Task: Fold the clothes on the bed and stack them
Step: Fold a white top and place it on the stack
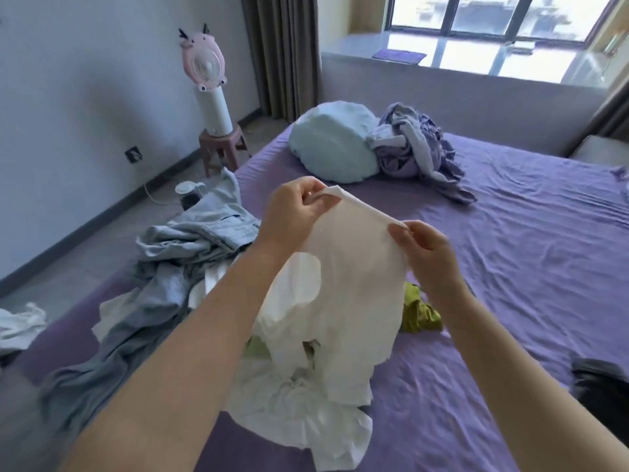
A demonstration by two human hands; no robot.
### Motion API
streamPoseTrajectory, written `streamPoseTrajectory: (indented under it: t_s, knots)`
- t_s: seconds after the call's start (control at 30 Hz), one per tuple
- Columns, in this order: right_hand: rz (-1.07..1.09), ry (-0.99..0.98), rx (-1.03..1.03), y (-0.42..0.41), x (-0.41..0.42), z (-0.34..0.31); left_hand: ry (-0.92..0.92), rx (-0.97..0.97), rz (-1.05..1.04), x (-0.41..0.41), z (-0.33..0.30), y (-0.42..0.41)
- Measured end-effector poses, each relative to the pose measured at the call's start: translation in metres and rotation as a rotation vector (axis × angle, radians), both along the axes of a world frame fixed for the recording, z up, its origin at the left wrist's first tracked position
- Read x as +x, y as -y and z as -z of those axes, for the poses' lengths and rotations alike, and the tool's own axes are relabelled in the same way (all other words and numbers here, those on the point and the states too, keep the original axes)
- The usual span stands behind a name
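The work looks to be near its start. The left hand [292, 212] and the right hand [425, 248] each pinch the top edge of a white garment [354, 267], the grip of each hand clamped on the cloth between thumb and fingers, and hold it up over the purple bed [527, 240]. The garment hangs loose and crumpled below the hands, its lower part trailing onto more white cloth [299, 413] bunched on the sheet, so no fold has been made in it yet; the hands seem to be finding its edge or shaking it out.

No folded stack shows anywhere on the bed. Still unfolded are a grey-blue garment [190, 240] heaped at the left side, with grey cloth sprawling toward the near corner, a small yellow-green piece [420, 315] just behind the white garment, and a lilac tangle [415, 148] far up the bed, touching a pale blue pillow [333, 144]. A dark item [602, 379] lies at the right edge; what it is cannot be told. By this view nearly everything is left: each piece needs spreading, folding and stacking.
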State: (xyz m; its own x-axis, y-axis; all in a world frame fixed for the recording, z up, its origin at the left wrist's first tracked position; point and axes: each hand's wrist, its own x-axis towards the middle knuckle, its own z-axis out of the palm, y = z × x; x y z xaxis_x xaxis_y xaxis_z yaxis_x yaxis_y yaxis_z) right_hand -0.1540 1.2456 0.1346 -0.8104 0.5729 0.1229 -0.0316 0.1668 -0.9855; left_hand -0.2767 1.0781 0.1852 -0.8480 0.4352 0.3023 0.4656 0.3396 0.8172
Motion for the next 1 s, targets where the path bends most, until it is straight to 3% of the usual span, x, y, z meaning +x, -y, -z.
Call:
streamPoseTrajectory:
  t_s: [0.13,0.37,0.53,0.67,0.8,0.87,1.0]
  knots:
    - [0.076,-0.012,0.139,-0.032,0.035,-0.065,0.011,-0.018,0.106,0.024,-0.058,-0.019]
    - [-0.012,0.033,0.309,-0.083,0.122,-0.156,0.07,-0.015,0.288,0.076,-0.125,-0.042]
    - [-0.021,0.028,0.346,-0.106,0.188,-0.198,0.166,0.075,0.421,0.12,-0.162,-0.064]
    - [-0.107,0.033,0.539,-0.102,0.225,-0.221,0.133,0.053,0.574,0.169,-0.186,-0.091]
    - [-0.294,-0.059,0.378,-0.09,0.246,-0.229,0.17,0.037,0.751,0.226,-0.197,-0.12]
    - [-0.236,-0.066,0.313,-0.091,0.255,-0.229,0.191,0.084,0.716,0.24,-0.197,-0.124]
    - [-0.061,-0.057,0.415,-0.091,0.271,-0.225,0.244,0.152,0.617,0.253,-0.181,-0.122]
